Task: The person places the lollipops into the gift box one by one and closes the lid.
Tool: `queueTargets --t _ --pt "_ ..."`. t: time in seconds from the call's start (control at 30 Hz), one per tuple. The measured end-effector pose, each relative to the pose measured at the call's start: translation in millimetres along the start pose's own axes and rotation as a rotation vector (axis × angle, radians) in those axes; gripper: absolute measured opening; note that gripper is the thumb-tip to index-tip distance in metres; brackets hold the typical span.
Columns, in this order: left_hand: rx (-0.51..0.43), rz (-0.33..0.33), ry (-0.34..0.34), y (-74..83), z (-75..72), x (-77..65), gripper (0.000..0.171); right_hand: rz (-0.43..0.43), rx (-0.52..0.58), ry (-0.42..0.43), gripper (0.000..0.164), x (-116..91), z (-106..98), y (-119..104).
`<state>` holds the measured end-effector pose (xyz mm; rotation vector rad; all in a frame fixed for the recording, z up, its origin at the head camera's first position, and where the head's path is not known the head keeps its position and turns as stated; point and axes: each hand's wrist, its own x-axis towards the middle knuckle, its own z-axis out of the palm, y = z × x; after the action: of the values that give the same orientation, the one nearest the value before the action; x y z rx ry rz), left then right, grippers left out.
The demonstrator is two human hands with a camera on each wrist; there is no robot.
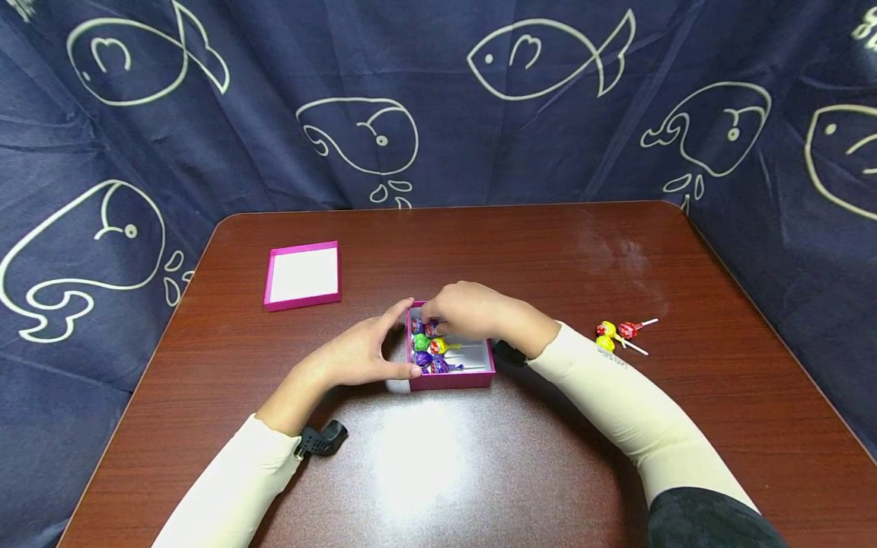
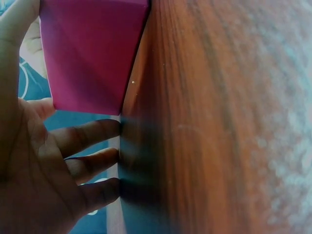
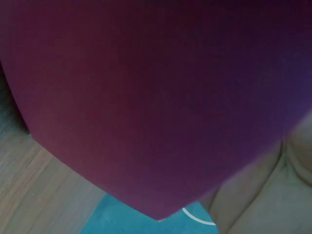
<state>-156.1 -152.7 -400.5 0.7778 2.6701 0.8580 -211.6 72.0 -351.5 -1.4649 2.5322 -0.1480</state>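
A magenta box (image 1: 451, 380) with a pale inside holds several wrapped lollipops, among them a green one (image 1: 421, 342), a yellow one (image 1: 438, 346) and purple ones. My left hand (image 1: 359, 354) grips the box's left end, thumb at the front corner and index finger at the back corner. In the left wrist view, its other fingers (image 2: 92, 163) reach down to the table beside the box. Over the box's back part, my right hand (image 1: 469, 310) pinches a purple lollipop (image 1: 430, 329) with its fingertips; its stick is hidden. The box wall (image 3: 146, 112) fills most of the right wrist view.
A shallow magenta lid (image 1: 304, 275), white inside, lies at the back left of the brown table (image 1: 514, 236). Right of the right forearm lie loose lollipops, a red one (image 1: 627, 330) and yellow ones (image 1: 606, 329). A dark curtain with fish drawings (image 1: 438, 68) hangs behind the table.
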Motion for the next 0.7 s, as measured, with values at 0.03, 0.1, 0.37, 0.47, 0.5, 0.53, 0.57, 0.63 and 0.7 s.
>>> queueTargets --t 0.03,0.1,0.37,0.47,0.5,0.53,0.57,0.63,0.7 --pt "-0.002 -0.001 -0.001 0.1 -0.2 -0.1 0.108 0.0 0.001 0.0 0.007 0.0 0.3 0.1" --pt "-0.006 0.0 -0.002 0.3 -0.5 -0.3 0.108 0.003 0.008 -0.003 0.009 -0.4 0.4 0.1" --pt "-0.005 0.005 -0.003 1.1 -0.9 -0.2 0.108 0.009 0.037 -0.005 0.018 -5.4 -0.7 0.0" --pt "-0.003 0.013 0.001 1.9 -1.6 0.0 0.108 0.015 0.048 0.004 0.018 -8.1 -1.1 -0.1" --pt "-0.002 0.014 0.002 2.0 -1.7 0.2 0.108 0.019 0.053 0.004 0.019 -9.0 -1.1 -0.2" --pt "-0.001 0.014 0.002 1.9 -1.6 0.3 0.108 0.023 0.059 0.002 0.019 -9.8 -1.1 -0.1" --pt "-0.001 0.012 0.003 1.9 -1.5 0.5 0.108 0.026 0.064 -0.001 0.02 -10.7 -1.0 0.0" --pt "-0.001 0.006 0.002 1.6 -1.2 0.4 0.108 0.03 0.078 -0.009 0.02 -12.3 -0.7 0.3" --pt "0.0 0.001 -0.001 1.2 -0.4 0.4 0.108 0.026 0.087 -0.012 0.02 -13.7 0.1 0.8"
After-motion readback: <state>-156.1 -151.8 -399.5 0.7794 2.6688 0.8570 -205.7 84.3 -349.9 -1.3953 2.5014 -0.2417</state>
